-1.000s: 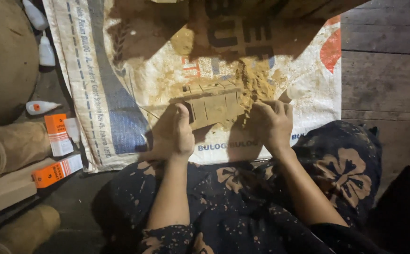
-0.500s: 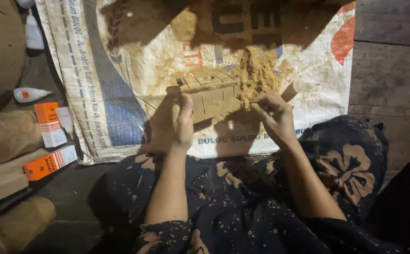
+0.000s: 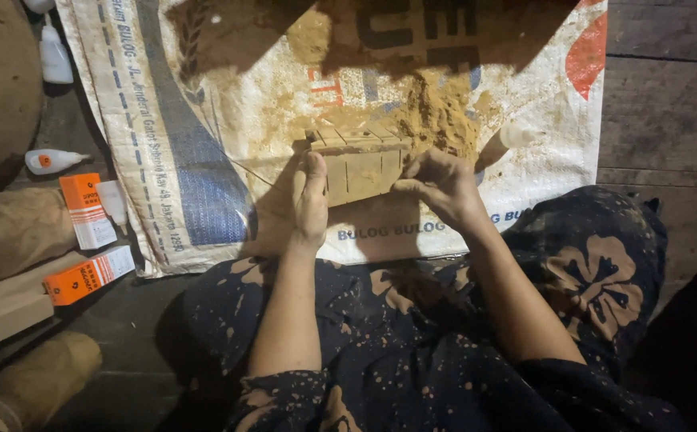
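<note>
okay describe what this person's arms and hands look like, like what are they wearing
Both forearms are bare, with no gloves on the left hand or the right hand. No watch, ring or bracelet shows. The dark clothing has a pale speckled and large flower print, its short sleeves ending near the elbows.

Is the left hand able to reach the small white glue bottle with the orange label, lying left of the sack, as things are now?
Probably not at once. The left hand grips the wooden block together with the right hand. The glue bottle lies far to the left across the sack; nothing blocks the way, but the hand must let go first.
</note>
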